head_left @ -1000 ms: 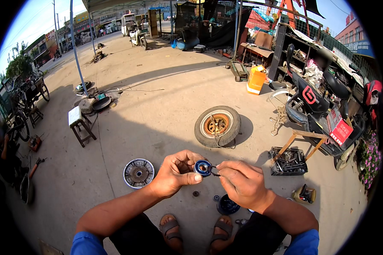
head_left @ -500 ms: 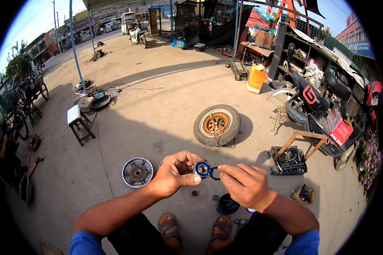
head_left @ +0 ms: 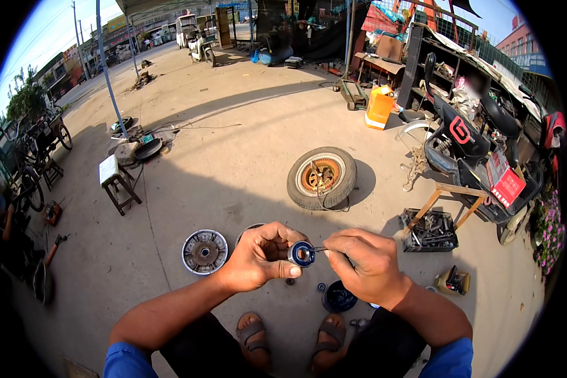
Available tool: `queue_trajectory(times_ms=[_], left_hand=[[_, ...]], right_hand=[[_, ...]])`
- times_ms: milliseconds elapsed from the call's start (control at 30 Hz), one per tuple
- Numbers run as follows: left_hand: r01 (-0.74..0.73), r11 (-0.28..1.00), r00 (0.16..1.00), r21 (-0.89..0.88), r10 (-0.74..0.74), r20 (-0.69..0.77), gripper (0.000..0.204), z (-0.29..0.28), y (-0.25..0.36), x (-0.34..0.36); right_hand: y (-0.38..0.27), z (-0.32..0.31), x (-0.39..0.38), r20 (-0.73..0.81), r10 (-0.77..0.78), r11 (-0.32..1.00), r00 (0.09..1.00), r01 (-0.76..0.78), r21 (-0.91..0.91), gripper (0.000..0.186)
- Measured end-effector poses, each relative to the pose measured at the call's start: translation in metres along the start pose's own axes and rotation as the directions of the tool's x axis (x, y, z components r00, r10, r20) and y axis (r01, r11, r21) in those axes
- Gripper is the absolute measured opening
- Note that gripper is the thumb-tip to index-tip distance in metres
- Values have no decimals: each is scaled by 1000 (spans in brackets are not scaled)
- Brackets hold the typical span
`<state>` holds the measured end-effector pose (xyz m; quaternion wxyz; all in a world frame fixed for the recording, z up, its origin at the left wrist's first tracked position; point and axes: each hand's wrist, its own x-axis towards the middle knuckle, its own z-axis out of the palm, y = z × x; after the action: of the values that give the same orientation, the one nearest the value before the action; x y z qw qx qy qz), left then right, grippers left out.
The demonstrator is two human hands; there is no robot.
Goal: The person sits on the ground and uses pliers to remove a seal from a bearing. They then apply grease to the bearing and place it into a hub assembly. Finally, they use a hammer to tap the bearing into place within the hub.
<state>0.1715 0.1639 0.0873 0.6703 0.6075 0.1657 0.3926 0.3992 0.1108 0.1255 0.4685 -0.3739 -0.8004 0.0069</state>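
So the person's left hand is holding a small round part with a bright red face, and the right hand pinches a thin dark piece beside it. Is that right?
Not quite: the face of the small round part is blue, not red, as the head view shows. The left hand does hold it, and the right hand does pinch a thin dark piece beside it.

On my screen the ring point(head_left: 294, 256) shows glossy, blue-tinted metal. I read the disc point(head_left: 195, 252) as dull metal, the tyre point(head_left: 347, 187) as matt rubber, the ground point(head_left: 233, 164) as matt concrete.
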Motion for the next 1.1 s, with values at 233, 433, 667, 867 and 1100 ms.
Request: queue_trajectory(times_ms=[233,433,667,867,1100], left_hand=[[-12,1000,1000,-21,12,-11,33,0,-2,0],[-63,998,998,-16,62,-30,34,-2,-6,0],[-96,995,994,8,96,-49,37,-5,-9,-1],[-115,993,991,3,115,-72,37,-2,-7,3],[-56,995,989,-85,44,-140,39,3,-4,2]], right_hand=[[-4,-4,0,62,-62,996,996,65,-56,20],[-8,-3,-3,72,-48,998,996,50,-26,20],[-10,3,-4,43,89,987,995,-94,134,16],[-10,4,-6,10,362,874,932,-343,345,10],[-9,10,-5,-66,89,982,994,-76,173,11]])
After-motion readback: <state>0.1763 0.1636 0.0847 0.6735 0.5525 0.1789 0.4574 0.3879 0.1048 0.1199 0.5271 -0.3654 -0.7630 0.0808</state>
